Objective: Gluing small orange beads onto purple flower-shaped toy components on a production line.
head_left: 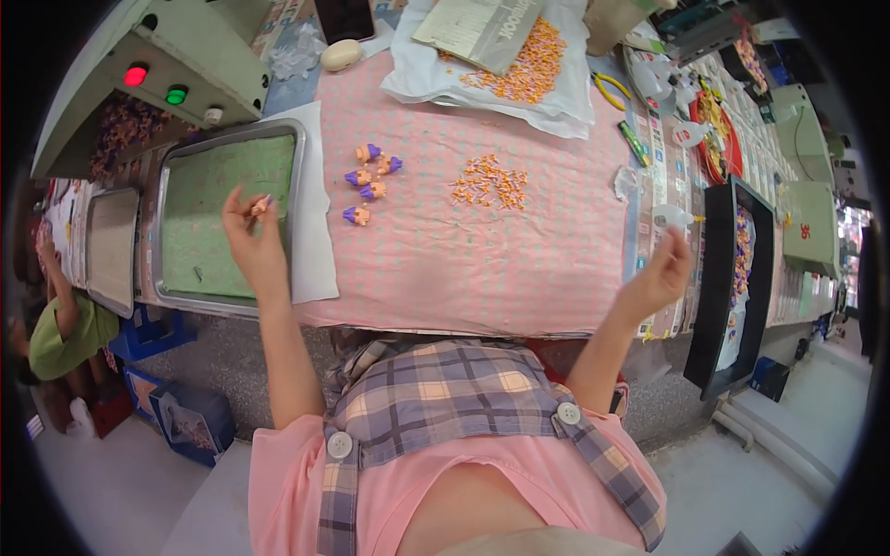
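Over the right part of a metal tray [301,157] with a green lining, my left hand [252,243] pinches a small doll-head piece [262,206], orange and purple. My right hand [666,278] is raised at the right side of the table, fingers drawn together and slightly blurred; whatever they hold is hidden. Just beyond its fingertips lies a translucent squeeze bottle [672,216] with a yellow tip. Several similar doll heads [374,190] with purple tops lie on the pink cloth [417,269]. Right of them is a scattered pile of tiny orange and white parts [489,183].
A grey machine [185,56] with red and green lights stands at the far left. At the back, a white sheet [417,83] bears more tiny parts. Yellow-handled pliers [612,91], a red dish [721,139] and a long black bin [709,306] are at right. Another person's arm [57,278] shows far left.
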Motion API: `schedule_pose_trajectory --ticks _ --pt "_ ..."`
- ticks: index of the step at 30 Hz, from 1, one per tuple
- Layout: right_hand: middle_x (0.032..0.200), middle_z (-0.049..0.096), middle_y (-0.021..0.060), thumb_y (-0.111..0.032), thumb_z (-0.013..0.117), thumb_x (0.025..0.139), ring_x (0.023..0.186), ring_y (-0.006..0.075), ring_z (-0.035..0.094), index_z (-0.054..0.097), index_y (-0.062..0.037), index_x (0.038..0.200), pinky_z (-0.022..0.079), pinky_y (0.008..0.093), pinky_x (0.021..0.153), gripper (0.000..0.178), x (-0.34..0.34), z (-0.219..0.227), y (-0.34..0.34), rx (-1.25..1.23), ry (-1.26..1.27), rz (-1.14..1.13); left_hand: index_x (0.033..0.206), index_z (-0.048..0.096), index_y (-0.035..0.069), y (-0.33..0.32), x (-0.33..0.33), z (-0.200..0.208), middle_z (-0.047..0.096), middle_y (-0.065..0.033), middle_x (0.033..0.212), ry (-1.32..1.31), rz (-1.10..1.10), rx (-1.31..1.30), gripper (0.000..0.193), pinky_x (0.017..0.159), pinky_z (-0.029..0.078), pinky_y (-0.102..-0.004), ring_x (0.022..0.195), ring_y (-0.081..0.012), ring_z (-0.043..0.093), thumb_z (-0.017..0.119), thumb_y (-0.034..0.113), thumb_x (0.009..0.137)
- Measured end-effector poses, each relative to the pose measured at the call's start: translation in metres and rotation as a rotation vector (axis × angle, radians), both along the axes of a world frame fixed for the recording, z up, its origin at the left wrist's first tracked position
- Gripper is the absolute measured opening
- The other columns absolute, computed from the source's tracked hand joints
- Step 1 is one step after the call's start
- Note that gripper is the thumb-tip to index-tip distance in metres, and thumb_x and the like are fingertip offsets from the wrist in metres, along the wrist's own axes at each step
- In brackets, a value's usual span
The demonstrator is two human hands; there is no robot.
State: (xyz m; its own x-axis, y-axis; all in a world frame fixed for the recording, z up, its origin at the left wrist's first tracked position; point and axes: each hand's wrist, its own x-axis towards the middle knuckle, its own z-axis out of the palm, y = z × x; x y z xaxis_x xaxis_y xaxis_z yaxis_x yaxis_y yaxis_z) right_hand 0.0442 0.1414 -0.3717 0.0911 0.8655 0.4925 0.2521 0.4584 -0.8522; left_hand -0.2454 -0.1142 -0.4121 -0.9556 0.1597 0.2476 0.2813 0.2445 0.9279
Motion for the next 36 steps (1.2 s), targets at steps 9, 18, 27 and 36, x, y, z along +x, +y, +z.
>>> schedule_pose_trajectory --ticks 9,18,27,36 --pt "0.100 0.049 0.0111 -0.010 0.058 0.075 0.089 0.0151 0.048 0.041 0.0017 0.105 0.039 0.0261 0.077 0.036 0.055 -0.057 0.075 -0.261 -0.007 0.039 0.086 0.055 0.005 0.025 0.035 0.018 0.052 -0.0078 0.082 0.066 -0.332 -0.534 0.018 0.065 0.039 -0.0305 0.075 -0.0206 0.049 0.057 0.012 0.070" --pt "0.091 0.053 0.0109 -0.008 0.053 0.077 0.076 0.0155 0.054 0.039 0.0011 0.102 0.044 0.0240 0.066 0.030 0.040 -0.056 0.074 -0.319 0.066 0.120 0.086 0.056 0.005 0.035 0.054 0.007 0.056 -0.0038 0.084 -0.157 -0.489 -0.307 0.017 0.054 0.039 -0.0283 0.064 -0.0131 0.050 0.059 0.012 0.072" --pt "0.082 0.055 0.0128 -0.016 0.053 0.078 0.065 0.0192 0.054 0.043 0.0006 0.098 0.045 0.0288 0.059 0.028 -0.026 0.008 -0.015 -0.391 0.521 0.573 0.096 0.053 0.008 0.066 0.086 0.040 0.058 -0.0085 0.092 -1.198 -0.692 0.517 0.020 0.058 0.042 -0.0186 0.069 -0.0064 0.053 0.057 0.013 0.077" --pt "0.067 0.047 0.0047 -0.036 0.065 0.067 0.059 0.0137 0.046 0.046 0.0010 0.091 0.037 0.0248 0.050 0.048 -0.039 0.034 -0.054 -0.099 0.394 0.605 0.094 0.048 0.007 0.069 0.097 0.051 0.056 -0.0134 0.092 -1.273 -0.850 0.652 0.018 0.054 0.043 -0.0179 0.062 -0.0079 0.049 0.054 0.013 0.078"
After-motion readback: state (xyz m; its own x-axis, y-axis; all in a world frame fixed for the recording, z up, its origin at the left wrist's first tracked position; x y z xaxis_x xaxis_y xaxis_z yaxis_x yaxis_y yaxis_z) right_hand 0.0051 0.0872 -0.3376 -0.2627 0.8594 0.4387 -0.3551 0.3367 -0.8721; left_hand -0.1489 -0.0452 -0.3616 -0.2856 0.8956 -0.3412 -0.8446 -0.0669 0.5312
